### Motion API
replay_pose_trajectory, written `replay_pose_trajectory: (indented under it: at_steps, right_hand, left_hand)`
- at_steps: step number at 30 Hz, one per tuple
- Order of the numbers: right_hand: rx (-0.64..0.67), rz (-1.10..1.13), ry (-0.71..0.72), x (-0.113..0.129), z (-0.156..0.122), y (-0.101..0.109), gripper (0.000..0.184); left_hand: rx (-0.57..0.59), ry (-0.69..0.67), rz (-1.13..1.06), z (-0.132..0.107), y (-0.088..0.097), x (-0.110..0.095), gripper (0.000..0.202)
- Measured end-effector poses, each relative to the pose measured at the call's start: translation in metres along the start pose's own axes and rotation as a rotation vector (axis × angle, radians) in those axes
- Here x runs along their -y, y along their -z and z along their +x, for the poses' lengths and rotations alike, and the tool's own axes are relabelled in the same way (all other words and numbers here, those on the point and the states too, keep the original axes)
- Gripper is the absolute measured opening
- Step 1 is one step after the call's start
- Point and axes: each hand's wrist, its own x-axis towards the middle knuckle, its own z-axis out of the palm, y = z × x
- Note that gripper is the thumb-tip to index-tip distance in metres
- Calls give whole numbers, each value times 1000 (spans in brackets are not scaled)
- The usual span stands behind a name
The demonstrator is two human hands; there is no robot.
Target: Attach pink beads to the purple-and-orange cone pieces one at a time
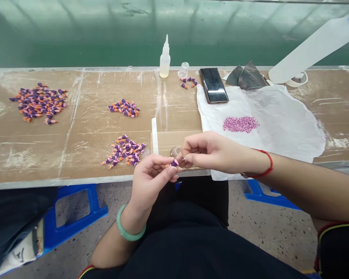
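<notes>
My left hand [151,176] pinches a small purple, pink and orange figurine [175,163] between thumb and fingertips, just past the table's front edge. Right beside it, my right hand [213,153] is closed in a pinch at the figurine's side; whatever tiny piece it holds is too small to make out. Behind the fingers lies a small clear round container [175,151], partly hidden, on a cardboard piece [174,138]. A pile of similar figurines [126,150] sits left of my hands. Tiny pink pieces [241,124] are spread on a white cloth [282,116] to the right.
More figurines lie in a large pile [40,102] and a smaller pile [124,108]. At the back stand a dropper bottle [164,62] and a clear cup [184,69]. A phone [213,85], dark sheets [248,76] and a tape roll [298,80] are on the right. Blue stools [75,217] are below.
</notes>
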Motion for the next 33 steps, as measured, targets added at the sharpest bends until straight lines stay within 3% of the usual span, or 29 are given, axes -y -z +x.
replay_pose_trajectory:
  at_steps: [9, 33]
  right_hand:
    - [-24, 124, 31, 6, -20, -12, 9]
    - [-126, -23, 135, 15, -34, -23, 11]
  left_hand:
    - [20, -90, -44, -12, -14, -5, 16]
    - [25, -158, -58, -21, -23, -4, 10]
